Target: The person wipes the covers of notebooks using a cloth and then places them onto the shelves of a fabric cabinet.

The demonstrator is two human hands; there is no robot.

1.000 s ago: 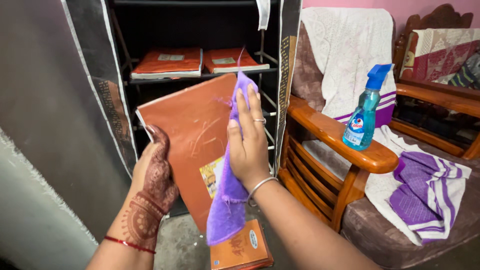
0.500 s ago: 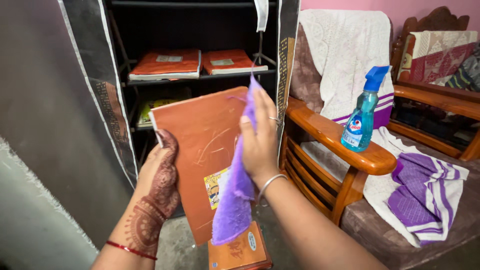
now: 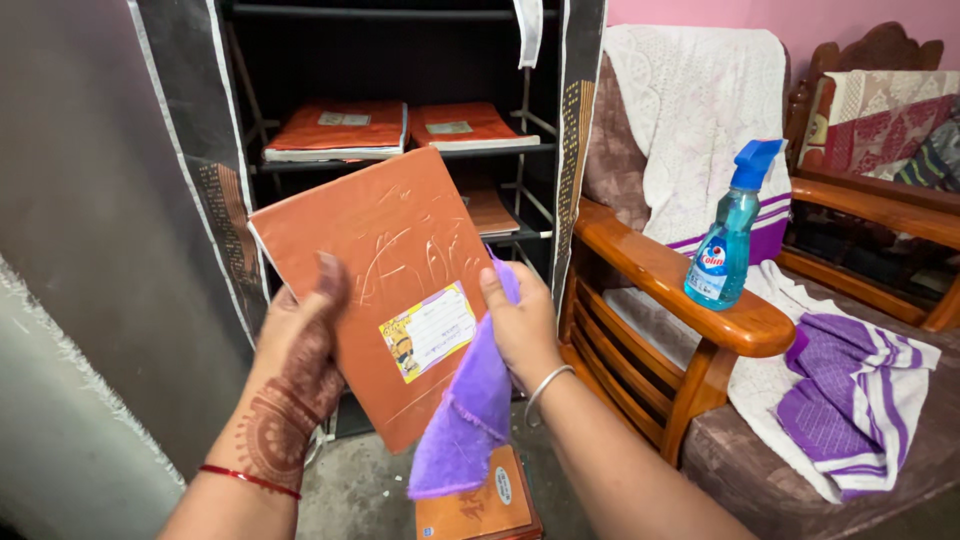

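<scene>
Head view shows your left hand (image 3: 300,345) gripping the orange notebook (image 3: 385,270) at its left edge, thumb pressed on the cover and the other fingers curled behind it, so the book stands tilted in front of the open wardrobe shelves (image 3: 400,150). Your right hand (image 3: 520,320) holds the purple cloth (image 3: 465,420) against the notebook's lower right edge, thumb on the cover and fingers closed around the fabric, which hangs down below the book. A yellow and white label (image 3: 428,330) sits on the cover between your two hands. Two more orange books (image 3: 340,128) lie flat on the shelf behind, and another orange book (image 3: 480,505) lies on the floor under the cloth. To your right, a blue spray bottle (image 3: 728,235) stands upright on the wooden armrest (image 3: 670,275) of the chair
</scene>
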